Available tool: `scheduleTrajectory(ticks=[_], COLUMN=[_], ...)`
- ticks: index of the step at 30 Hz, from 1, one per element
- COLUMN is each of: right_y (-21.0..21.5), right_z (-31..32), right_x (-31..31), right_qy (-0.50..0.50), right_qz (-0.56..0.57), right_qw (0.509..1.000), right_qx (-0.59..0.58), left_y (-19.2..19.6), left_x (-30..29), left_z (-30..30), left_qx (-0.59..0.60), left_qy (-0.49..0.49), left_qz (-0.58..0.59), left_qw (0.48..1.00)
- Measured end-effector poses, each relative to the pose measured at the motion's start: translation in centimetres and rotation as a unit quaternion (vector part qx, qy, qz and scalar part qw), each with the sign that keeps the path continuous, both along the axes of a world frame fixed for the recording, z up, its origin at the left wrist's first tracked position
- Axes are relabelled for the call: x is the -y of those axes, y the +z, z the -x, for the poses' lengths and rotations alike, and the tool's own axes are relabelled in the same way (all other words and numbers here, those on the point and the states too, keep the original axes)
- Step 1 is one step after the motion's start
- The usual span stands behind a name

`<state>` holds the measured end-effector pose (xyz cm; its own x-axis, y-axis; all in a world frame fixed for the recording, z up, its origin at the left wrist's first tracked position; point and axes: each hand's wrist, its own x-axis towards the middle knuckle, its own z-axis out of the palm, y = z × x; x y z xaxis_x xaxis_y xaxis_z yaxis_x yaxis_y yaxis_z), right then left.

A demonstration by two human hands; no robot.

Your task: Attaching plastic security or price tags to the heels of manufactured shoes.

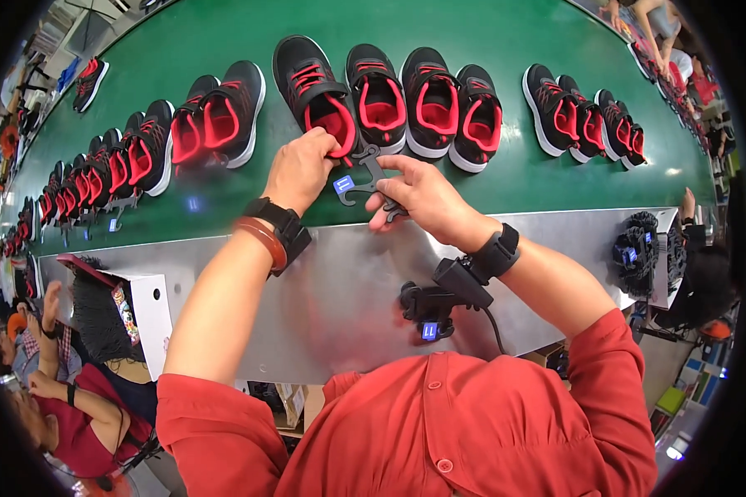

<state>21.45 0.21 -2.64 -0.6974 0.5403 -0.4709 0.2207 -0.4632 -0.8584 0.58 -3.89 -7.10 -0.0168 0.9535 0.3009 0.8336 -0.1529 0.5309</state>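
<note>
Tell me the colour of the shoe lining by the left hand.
Red lining, black shoe; head view.

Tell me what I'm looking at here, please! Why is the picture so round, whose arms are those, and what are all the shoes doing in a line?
The picture comes from a small camera worn on a person's head, looking down. Its lens is very wide, so straight edges look bent and the picture looks round. The two arms in red sleeves belong to that person.

In front lies a long green belt with many black-and-red shoes in rows. The left hand grips the heel of one black-and-red shoe. The right hand holds a dark plastic hanger with a little blue tag. Both wrists wear black straps.

Below the belt runs a shiny metal ledge, where a black bundle of hangers sits. Other people work at the edges.
</note>
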Motion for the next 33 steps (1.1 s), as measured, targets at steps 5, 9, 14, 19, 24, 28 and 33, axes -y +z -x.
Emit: scheduleTrajectory(ticks=[5,9,14,19,24,28,33], right_y=[-0.6,-0.4,0.5,1.1,2.5,0.2,-0.5], right_z=[0.0,0.5,1.0,1.2,0.0,1.0,2.9], right_x=[-0.1,-0.4,-3.6,-4.1,-9.1,-10.0,-9.9], right_qy=[0.002,0.098,0.203,0.181,0.179,0.329,0.308], right_qz=[0.004,0.022,-0.064,-0.091,-0.745,-0.771,-0.803], right_qw=[1.000,0.995,0.977,0.979,0.636,0.529,0.500], right_qx=[-0.012,0.000,0.020,0.021,0.093,0.132,0.097], left_y=[-0.2,0.2,1.4,2.5,4.0,4.8,6.1], left_x=[-0.1,0.0,0.3,1.2,1.2,2.3,1.8], left_z=[-0.1,0.1,-0.1,-0.6,0.7,1.2,0.0], left_qx=[-0.003,-0.043,-0.138,-0.171,-0.201,-0.158,-0.099], left_qy=[0.013,0.003,0.043,-0.061,-0.019,-0.017,0.033], left_qz=[0.018,0.025,0.037,0.004,0.116,0.219,0.323], left_qw=[1.000,0.999,0.989,0.983,0.972,0.963,0.941])
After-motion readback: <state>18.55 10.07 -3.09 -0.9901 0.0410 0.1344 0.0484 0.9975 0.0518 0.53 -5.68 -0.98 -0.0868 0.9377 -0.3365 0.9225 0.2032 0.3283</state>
